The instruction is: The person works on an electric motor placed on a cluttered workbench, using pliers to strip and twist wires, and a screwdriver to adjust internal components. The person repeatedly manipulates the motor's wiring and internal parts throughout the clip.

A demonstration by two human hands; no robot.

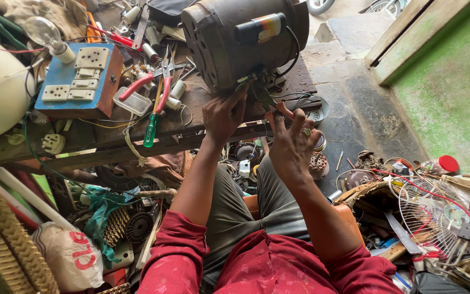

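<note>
My left hand [223, 115] presses on the wiring under the grey electric motor [246, 41], which stands at the edge of the wooden surface [110, 136]. My right hand [292, 142] has its fingers [284, 110] pinching a wire end there. The motor's leads [295, 98] hang loose, so the connections look unfinished. Red-handled pliers [150, 84] and a green screwdriver [150, 128] lie unused beside the blue socket board [80, 76].

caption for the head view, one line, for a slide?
Both hands, left and right, work wires under a grey motor on a cluttered wooden bench.
</note>
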